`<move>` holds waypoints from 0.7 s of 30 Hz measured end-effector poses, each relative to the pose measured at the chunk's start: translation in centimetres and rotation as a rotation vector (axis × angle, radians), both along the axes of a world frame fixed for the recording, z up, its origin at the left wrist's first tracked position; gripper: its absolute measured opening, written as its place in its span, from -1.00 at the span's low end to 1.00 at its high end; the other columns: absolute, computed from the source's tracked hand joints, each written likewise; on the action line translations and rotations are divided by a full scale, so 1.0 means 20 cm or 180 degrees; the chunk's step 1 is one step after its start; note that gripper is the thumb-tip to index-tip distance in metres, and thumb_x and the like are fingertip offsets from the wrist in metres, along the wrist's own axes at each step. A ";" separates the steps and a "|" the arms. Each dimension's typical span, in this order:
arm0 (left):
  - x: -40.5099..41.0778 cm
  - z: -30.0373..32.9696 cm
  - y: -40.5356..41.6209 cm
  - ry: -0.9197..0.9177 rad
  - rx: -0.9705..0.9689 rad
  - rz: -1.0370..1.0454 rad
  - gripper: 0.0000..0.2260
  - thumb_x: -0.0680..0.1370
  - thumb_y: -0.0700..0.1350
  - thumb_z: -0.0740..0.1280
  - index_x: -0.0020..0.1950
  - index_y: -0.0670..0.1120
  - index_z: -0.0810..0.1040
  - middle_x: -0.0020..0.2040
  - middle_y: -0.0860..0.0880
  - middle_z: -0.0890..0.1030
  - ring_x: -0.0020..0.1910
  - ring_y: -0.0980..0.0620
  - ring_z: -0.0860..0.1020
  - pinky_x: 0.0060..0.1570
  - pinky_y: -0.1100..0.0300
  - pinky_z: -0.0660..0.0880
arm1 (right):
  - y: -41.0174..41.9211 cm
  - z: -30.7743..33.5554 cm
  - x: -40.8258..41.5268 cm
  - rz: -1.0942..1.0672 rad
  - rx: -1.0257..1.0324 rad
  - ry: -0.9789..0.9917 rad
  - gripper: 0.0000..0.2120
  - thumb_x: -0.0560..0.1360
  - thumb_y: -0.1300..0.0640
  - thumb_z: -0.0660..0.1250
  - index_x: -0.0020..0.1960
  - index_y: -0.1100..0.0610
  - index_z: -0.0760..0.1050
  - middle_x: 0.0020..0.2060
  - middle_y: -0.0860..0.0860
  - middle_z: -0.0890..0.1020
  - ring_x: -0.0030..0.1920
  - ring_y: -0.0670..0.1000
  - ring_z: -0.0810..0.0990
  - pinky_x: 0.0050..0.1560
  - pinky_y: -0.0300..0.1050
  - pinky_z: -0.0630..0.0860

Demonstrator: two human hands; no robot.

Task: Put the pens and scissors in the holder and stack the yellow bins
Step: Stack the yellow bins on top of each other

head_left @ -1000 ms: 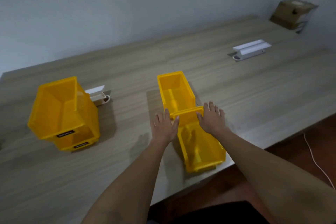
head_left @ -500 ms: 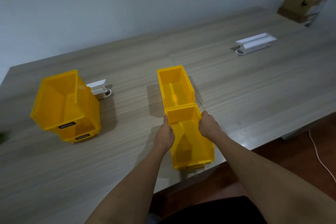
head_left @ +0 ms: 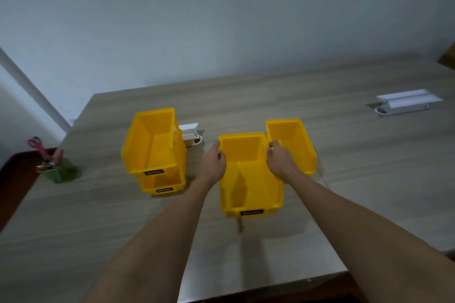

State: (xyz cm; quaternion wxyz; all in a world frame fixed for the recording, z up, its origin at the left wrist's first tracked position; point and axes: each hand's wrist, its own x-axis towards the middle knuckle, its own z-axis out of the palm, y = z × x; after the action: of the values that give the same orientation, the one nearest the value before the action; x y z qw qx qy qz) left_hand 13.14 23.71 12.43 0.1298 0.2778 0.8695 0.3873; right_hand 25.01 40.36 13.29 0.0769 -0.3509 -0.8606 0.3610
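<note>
I hold a yellow bin [head_left: 248, 179] lifted above the table, my left hand [head_left: 213, 161] on its left wall and my right hand [head_left: 280, 161] on its right wall. Behind it on the right, another yellow bin [head_left: 295, 140] stands on the table. To the left is a stack of two yellow bins [head_left: 154, 150], one nested on the other. At the far left a green holder [head_left: 62, 171] contains red-handled scissors [head_left: 38, 146] and pens.
A small white fitting [head_left: 190, 135] lies just behind the stack. A longer white fitting [head_left: 406, 103] lies at the far right of the wooden table [head_left: 98, 216]. The table's front edge runs near my right forearm. A wall rises behind.
Both hands closed on the near bin, lifted it off the table and carried it left, toward the stack. My view swung left, bringing the green holder into sight.
</note>
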 end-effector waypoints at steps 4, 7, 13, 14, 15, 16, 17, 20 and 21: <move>-0.22 0.24 -0.04 0.0318 0.0129 0.0080 -0.61 0.67 -0.10 0.09 0.51 -0.10 0.28 0.28 -0.20 0.56 0.21 -0.18 0.54 0.16 -0.01 0.48 | -0.04 0.18 -0.21 0.0010 0.0007 0.0400 -0.68 0.67 0.12 0.05 0.33 0.24 0.35 0.22 0.29 0.54 0.21 0.30 0.50 0.08 0.08 0.43; -0.43 0.43 -0.14 0.0486 0.0241 0.0129 -0.61 0.67 -0.10 0.08 0.51 -0.11 0.28 0.31 -0.19 0.54 0.22 -0.16 0.54 0.17 -0.01 0.48 | -0.11 0.36 -0.46 0.0119 0.0092 0.0605 -0.68 0.66 0.10 0.04 0.32 0.24 0.35 0.23 0.29 0.53 0.22 0.30 0.49 0.08 0.05 0.42; -0.88 0.68 -0.37 0.0761 0.0249 0.0163 -0.63 0.66 -0.12 0.09 0.46 -0.13 0.36 0.30 -0.18 0.56 0.25 -0.17 0.53 0.21 0.01 0.44 | -0.32 0.63 -0.89 0.0266 0.0011 0.0902 -0.64 0.66 0.09 0.04 0.35 0.24 0.37 0.27 0.25 0.51 0.25 0.26 0.48 0.10 0.01 0.40; -0.95 0.70 -0.42 0.0730 0.0186 0.0166 -0.61 0.66 -0.10 0.09 0.48 -0.12 0.34 0.34 -0.17 0.53 0.30 -0.16 0.51 0.27 -0.01 0.44 | -0.36 0.65 -0.95 0.0296 -0.0015 0.0924 -0.64 0.66 0.09 0.04 0.36 0.24 0.37 0.28 0.24 0.51 0.25 0.25 0.48 0.10 -0.01 0.40; -1.03 0.71 -0.47 0.0687 0.0124 0.0167 -0.60 0.65 -0.08 0.08 0.49 -0.12 0.31 0.39 -0.15 0.50 0.34 -0.14 0.48 0.32 -0.03 0.43 | -0.40 0.67 -1.01 0.0324 -0.0049 0.0937 -0.64 0.66 0.10 0.04 0.36 0.24 0.36 0.29 0.23 0.50 0.27 0.24 0.47 0.12 0.00 0.40; -1.08 0.72 -0.52 0.0647 0.0074 0.0163 -0.59 0.65 -0.06 0.08 0.50 -0.11 0.30 0.41 -0.14 0.47 0.37 -0.13 0.46 0.34 -0.05 0.42 | -0.44 0.68 -1.06 0.0348 -0.0088 0.0935 -0.63 0.66 0.10 0.04 0.37 0.25 0.36 0.30 0.23 0.49 0.28 0.24 0.46 0.15 0.01 0.41; -1.14 0.71 -0.56 0.0623 0.0054 0.0165 -0.58 0.65 -0.05 0.08 0.51 -0.10 0.30 0.42 -0.13 0.47 0.38 -0.13 0.46 0.34 -0.06 0.42 | -0.48 0.68 -1.10 0.0372 -0.0131 0.0915 -0.63 0.66 0.10 0.04 0.38 0.25 0.35 0.31 0.23 0.48 0.28 0.23 0.46 0.18 0.03 0.41; -1.22 0.72 -0.67 0.0651 0.0105 0.0152 -0.61 0.66 -0.06 0.09 0.47 -0.12 0.36 0.36 -0.12 0.52 0.31 -0.11 0.50 0.27 -0.02 0.46 | -0.58 0.66 -1.22 0.0416 -0.0186 0.0878 -0.63 0.65 0.10 0.05 0.40 0.23 0.34 0.32 0.22 0.47 0.28 0.22 0.46 0.17 0.03 0.42; -1.23 0.71 -0.69 0.0669 0.0147 0.0136 -0.64 0.66 -0.08 0.09 0.43 -0.12 0.41 0.32 -0.12 0.55 0.27 -0.11 0.53 0.21 0.03 0.47 | -0.60 0.65 -1.25 0.0419 -0.0194 0.0868 -0.63 0.66 0.10 0.05 0.40 0.22 0.34 0.32 0.22 0.47 0.28 0.22 0.46 0.15 0.02 0.42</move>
State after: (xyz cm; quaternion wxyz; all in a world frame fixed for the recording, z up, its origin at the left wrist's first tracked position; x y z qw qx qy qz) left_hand -11.53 9.88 26.72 0.0233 0.3012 0.8749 0.3786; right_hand 0.08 28.28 26.31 0.1585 -0.2436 -0.8520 0.4355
